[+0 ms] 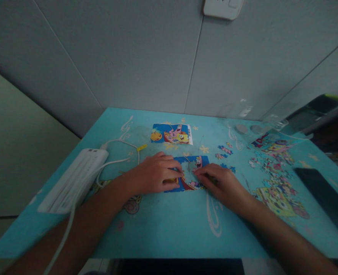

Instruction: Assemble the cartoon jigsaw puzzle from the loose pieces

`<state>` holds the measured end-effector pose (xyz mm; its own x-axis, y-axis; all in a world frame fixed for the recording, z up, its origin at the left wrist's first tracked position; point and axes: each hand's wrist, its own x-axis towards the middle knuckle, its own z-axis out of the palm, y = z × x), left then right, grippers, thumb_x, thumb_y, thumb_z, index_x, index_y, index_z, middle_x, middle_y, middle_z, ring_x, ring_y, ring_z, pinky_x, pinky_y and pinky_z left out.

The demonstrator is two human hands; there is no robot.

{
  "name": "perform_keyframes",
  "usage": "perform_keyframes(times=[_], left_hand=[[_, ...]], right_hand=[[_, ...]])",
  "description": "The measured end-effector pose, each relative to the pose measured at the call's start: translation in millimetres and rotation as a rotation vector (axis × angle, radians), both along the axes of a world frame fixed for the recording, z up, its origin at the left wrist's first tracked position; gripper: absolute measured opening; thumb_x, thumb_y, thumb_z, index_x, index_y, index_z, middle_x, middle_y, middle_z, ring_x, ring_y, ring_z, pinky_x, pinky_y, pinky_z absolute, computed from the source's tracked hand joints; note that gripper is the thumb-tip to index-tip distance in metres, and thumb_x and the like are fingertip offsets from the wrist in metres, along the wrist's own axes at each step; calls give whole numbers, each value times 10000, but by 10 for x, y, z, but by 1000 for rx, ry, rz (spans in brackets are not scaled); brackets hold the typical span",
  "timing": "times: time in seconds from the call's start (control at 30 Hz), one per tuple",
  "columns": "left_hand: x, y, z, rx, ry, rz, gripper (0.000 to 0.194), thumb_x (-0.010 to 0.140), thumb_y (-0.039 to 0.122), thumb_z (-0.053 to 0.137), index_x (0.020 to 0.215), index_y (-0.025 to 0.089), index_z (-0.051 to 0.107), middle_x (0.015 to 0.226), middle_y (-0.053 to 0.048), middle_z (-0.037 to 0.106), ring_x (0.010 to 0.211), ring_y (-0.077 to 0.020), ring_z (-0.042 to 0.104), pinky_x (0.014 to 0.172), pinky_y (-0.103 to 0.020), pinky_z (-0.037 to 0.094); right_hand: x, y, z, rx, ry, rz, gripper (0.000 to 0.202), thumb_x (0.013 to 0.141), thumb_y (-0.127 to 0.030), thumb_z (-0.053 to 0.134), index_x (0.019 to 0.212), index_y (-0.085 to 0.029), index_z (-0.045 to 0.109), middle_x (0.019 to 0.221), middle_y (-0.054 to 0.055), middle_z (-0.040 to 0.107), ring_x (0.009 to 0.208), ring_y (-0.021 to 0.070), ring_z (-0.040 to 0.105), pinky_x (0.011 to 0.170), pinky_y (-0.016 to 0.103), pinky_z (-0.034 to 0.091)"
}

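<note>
A partly assembled jigsaw puzzle (186, 185) with a blue border lies flat on the table between my hands; a gap in its middle shows the tabletop. My left hand (160, 173) rests with spread fingers on the puzzle's left side and covers part of it. At the right side of the gap, my right hand (216, 178) has thumb and fingers pinched on a small puzzle piece, mostly hidden by the fingertips. Behind the puzzle lies a printed picture card (171, 134) with cartoon figures. A few loose puzzle pieces (225, 149) are just beyond my right hand.
A heap of puzzle pieces (280, 168) lies at the right, near a clear plastic bag (274, 124) and a dark flat phone-like object (323, 196). A white power strip (74, 179) with white cables (71, 219) is at the left. The grey wall (146, 61) borders the table's back.
</note>
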<state>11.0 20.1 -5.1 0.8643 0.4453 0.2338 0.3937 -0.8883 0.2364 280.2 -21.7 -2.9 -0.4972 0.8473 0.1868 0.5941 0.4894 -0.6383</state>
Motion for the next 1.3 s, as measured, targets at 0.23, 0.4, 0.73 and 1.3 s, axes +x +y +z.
perform_keyframes(times=[0.23,0.4,0.73,1.3], left_hand=[[21,0,-5,13,-1,-9,228,970,336,582,1137,222,687,1168,-29,704,1019,-204,598,934,-390,356],[2,-1,-1,41,31,-20,227,983,348,559,1133,252,701,1215,-27,678,1007,-197,594,939,-392,357],[12,6,-15,111,-6,-26,194,943,279,622,1108,259,721,1161,-25,714,958,-181,626,879,-372,380],[-116,86,82,233,74,112,236,983,281,490,815,188,627,820,-31,641,805,-188,551,803,-369,365]], right_hand=[[-5,10,1,28,-13,24,189,990,-232,532,1074,-234,701,1033,65,730,951,201,672,857,362,537],[-10,1,15,27,-18,27,188,989,-227,533,1085,-230,695,1029,58,725,954,196,669,867,359,534],[-23,-16,35,32,-30,31,209,981,-207,523,1082,-235,705,1025,62,735,954,201,678,873,369,543],[-22,-31,-29,85,-89,53,249,975,-171,521,1154,-220,687,1090,73,699,1015,216,635,927,389,515]])
